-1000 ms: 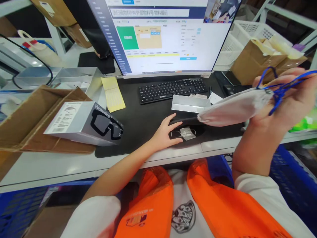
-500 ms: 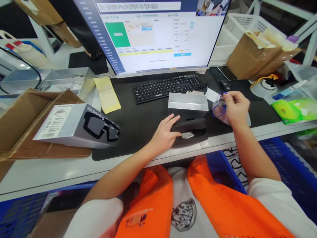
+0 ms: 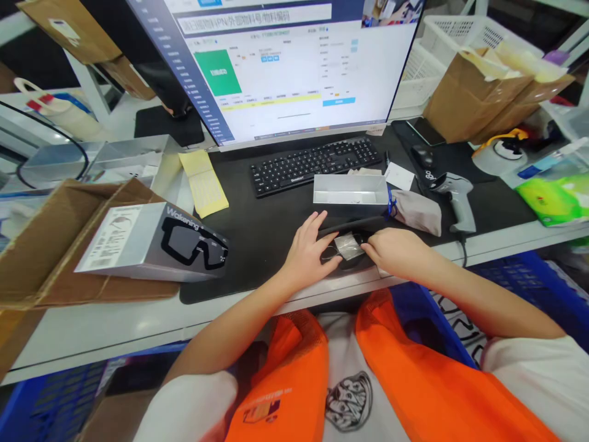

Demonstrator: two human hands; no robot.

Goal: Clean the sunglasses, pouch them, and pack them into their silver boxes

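A black glasses case lies opened on the desk mat near the front edge. Inside it shows a small clear plastic packet; whatever lies beneath is mostly dark and hidden. At the case's left end, my left hand grips with thumb and index finger, while its other fingers stretch over the lid. My right hand is closed at the right end, fingertips reaching in by the packet's edge; what they pinch is hidden. Behind the case stands an open silvery box. A grey drawstring pouch with blue cord lies to the right.
On the left, a printed sunglasses box rests in a cardboard carton. A yellow notepad, keyboard and monitor stand behind. To the right are a barcode scanner, mouse and paper bags.
My right hand has let go of the pouch, leaving it beside the silvery box, and moved left to the case. The packet now shows more fully. The scanner has come into sight.
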